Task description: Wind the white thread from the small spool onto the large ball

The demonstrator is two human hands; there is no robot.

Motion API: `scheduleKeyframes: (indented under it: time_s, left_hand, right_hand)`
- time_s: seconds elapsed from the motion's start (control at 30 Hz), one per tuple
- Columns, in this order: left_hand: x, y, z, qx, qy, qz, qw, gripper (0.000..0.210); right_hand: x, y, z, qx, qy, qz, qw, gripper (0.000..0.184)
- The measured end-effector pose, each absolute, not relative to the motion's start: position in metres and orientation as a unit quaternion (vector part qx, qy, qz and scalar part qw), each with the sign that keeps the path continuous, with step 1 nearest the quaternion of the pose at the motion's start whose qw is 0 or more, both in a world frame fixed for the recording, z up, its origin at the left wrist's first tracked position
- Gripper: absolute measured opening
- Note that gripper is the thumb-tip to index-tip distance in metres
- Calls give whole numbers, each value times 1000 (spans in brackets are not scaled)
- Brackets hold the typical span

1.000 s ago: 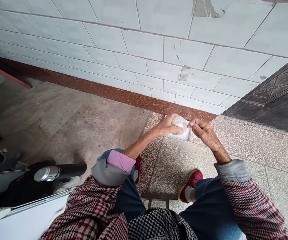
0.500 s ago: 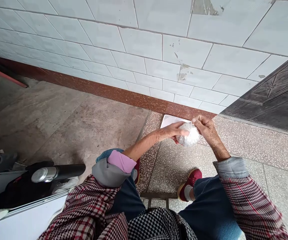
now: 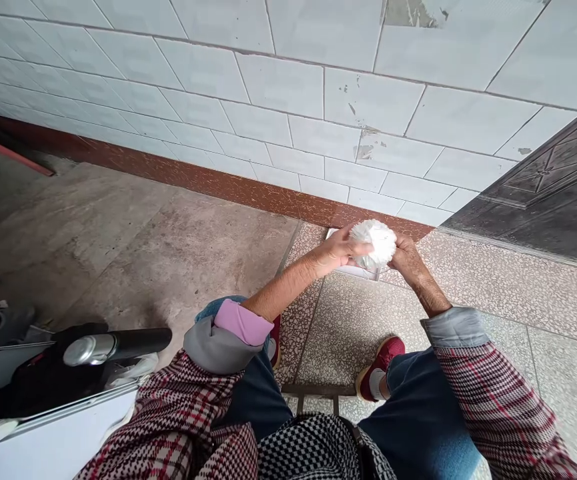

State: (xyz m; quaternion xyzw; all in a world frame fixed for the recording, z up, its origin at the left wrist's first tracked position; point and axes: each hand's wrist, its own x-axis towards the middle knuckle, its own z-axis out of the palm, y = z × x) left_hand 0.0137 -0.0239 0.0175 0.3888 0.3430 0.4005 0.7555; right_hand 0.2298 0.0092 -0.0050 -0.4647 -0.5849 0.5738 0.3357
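White wall tiles point(image 3: 278, 87) fill the upper half of the frame, edged below by a reddish-brown skirting point(image 3: 208, 180), with a dark carved door point(image 3: 548, 193) at the right and speckled floor tiles point(image 3: 353, 327) under the seated person's red shoes point(image 3: 383, 360)

Just right of the frame's centre, a white ball point(image 3: 379, 241) is held up in front of the skirting. It is seen as a rounded, crinkled, slightly glossy bundle; whether it is plastic or cloth cannot be told. The ball is gripped between both hands: the left hand point(image 3: 337, 250) is curled against its left and lower side, fingers closed on it, while the right hand point(image 3: 408, 257) is pressed to its right side from behind, fingers wrapped around it. Most of the ball's top is left uncovered above the fingers. Directly beneath the hands, a white tray point(image 3: 355, 270) is partly seen on the floor against the wall

At the lower left of the frame, a metal flask point(image 3: 113, 345) is laid among dark items
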Motion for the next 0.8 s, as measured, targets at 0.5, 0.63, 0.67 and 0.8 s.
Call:
scheduleKeyframes:
  time_s: [0.5, 0.63, 0.67, 0.8]
  left_hand:
    - [13, -27, 4, 395, 322, 370, 777, 87]
    - [19, -27, 4, 366, 329, 392, 777, 73]
    - [19, -27, 4, 365, 340, 400, 769, 72]
    - [12, -16, 7, 369, 412, 475, 684, 80]
  right_hand:
    - [234, 10, -5, -459, -607, 575, 300, 52]
    - [237, 12, -9, -456, -626, 555, 304, 46]
    - [238, 13, -11, -460, -630, 549, 300, 45]
    - [240, 6, -18, -449, -689, 508, 254, 50]
